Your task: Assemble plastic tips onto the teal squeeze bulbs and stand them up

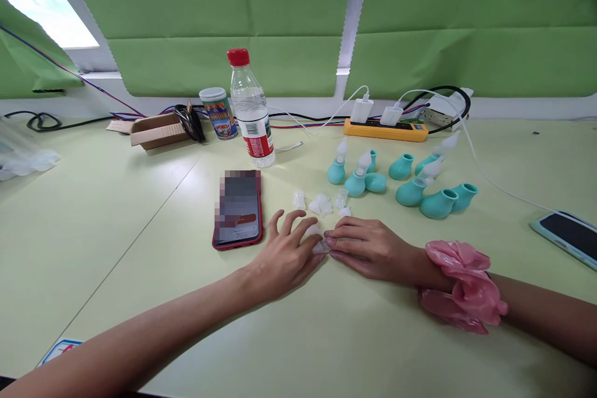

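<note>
My left hand point(284, 258) and my right hand point(368, 245) meet low over the table. Between their fingertips is a small translucent plastic piece point(319, 246), pinched from both sides and partly covered by the fingers. Just beyond lie loose translucent plastic pieces point(320, 204), one clear piece point(299, 200) to their left and another point(341, 198) to their right. Farther right are several teal rubber bulbs point(438, 204), some with open necks. A few, such as the bulb point(336, 172) at the left of the group, carry pointed translucent tips point(342, 148). A pink scrunchie point(461, 286) circles my right wrist.
A phone in a red case point(239, 211) lies left of my hands. Behind it stand a water bottle point(252, 112) and a printed can point(219, 115), near an open cardboard box point(158, 132). An orange power strip point(386, 130) feeds white cables. Another phone point(566, 236) lies far right.
</note>
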A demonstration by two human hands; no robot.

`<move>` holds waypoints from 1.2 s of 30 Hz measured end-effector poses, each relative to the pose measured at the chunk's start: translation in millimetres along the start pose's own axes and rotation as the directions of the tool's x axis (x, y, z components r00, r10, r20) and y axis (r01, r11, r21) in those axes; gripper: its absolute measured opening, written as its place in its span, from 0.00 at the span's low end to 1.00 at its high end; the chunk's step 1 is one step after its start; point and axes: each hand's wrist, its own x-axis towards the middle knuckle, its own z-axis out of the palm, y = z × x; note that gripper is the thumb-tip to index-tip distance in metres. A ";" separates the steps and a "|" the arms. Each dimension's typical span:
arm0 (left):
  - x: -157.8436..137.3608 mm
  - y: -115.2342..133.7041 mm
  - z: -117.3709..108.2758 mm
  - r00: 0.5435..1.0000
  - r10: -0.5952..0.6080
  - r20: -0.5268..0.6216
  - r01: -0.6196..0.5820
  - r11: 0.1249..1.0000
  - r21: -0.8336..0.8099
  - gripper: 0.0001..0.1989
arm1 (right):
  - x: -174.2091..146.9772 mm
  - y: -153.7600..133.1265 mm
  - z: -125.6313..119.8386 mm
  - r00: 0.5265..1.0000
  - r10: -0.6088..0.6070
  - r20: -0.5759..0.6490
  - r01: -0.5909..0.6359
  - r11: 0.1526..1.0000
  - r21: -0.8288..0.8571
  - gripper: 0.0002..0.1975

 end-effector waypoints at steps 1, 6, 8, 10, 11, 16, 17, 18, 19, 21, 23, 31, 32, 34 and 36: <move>0.1 -0.1 -0.1 1.000 -0.010 -0.002 0.010 1.000 -0.008 0.13 | -0.2 0.4 0.1 1.000 0.030 0.009 -0.030 0.999 0.032 0.08; -0.1 -0.2 -0.4 0.999 -0.050 -0.008 0.049 0.998 -0.037 0.12 | -2.4 0.7 1.6 0.986 0.158 0.057 -0.166 0.966 0.199 0.12; -0.6 -0.2 -0.6 0.999 -0.047 -0.002 0.047 0.998 -0.042 0.12 | -3.0 -0.6 1.6 0.979 0.199 0.043 -0.204 0.958 0.200 0.13; -1.0 -0.3 -0.9 0.999 -0.041 -0.002 0.041 0.998 -0.051 0.12 | -2.9 -1.9 0.9 0.967 0.253 0.038 -0.256 0.948 0.188 0.13; -1.1 -0.5 -1.0 0.999 -0.040 -0.007 0.039 0.998 -0.057 0.12 | -2.5 -2.5 0.4 0.960 0.277 0.040 -0.279 0.942 0.184 0.12; -0.8 -1.3 -0.4 0.995 -0.031 -0.095 0.022 0.996 -0.091 0.13 | -0.2 -4.0 -1.4 0.942 0.331 0.061 -0.336 0.919 0.204 0.11; -0.8 -1.3 0.0 0.994 -0.021 -0.107 0.011 0.996 -0.093 0.12 | 0.1 -4.5 -1.6 0.940 0.336 0.062 -0.341 0.916 0.209 0.11; -0.8 -1.3 0.5 0.994 -0.013 -0.111 0.002 0.996 -0.092 0.12 | 0.1 -5.0 -1.6 0.939 0.339 0.063 -0.344 0.914 0.213 0.12; -0.9 -1.4 1.0 0.994 -0.006 -0.110 -0.004 0.996 -0.091 0.12 | 0.1 -5.4 -1.6 0.939 0.337 0.065 -0.343 0.914 0.215 0.12; -1.0 -1.6 2.1 0.994 -0.002 -0.105 -0.007 0.996 -0.087 0.11 | -0.2 -6.1 -1.3 0.941 0.330 0.073 -0.338 0.917 0.213 0.12; -1.2 -2.0 3.3 0.994 0.000 -0.109 -0.008 0.997 -0.080 0.11 | -0.5 -6.2 -0.7 0.944 0.322 0.077 -0.331 0.922 0.203 0.11; -0.6 -1.6 4.7 0.988 0.017 -0.151 -0.026 0.998 -0.057 0.10 | 1.0 -5.6 -0.8 0.941 0.328 0.081 -0.338 0.917 0.213 0.09; -0.4 -1.3 4.4 0.987 0.017 -0.157 -0.026 0.998 -0.056 0.10 | 1.2 -5.4 -1.0 0.941 0.328 0.086 -0.338 0.916 0.217 0.10; -0.3 -0.8 4.1 0.985 0.016 -0.173 -0.026 0.998 -0.056 0.10 | 1.5 -4.7 -1.2 0.937 0.335 0.096 -0.348 0.911 0.222 0.10; -0.3 -0.7 4.0 0.981 0.011 -0.195 -0.023 0.998 -0.060 0.09 | 1.9 -4.2 -1.3 0.933 0.346 0.102 -0.361 0.904 0.229 0.10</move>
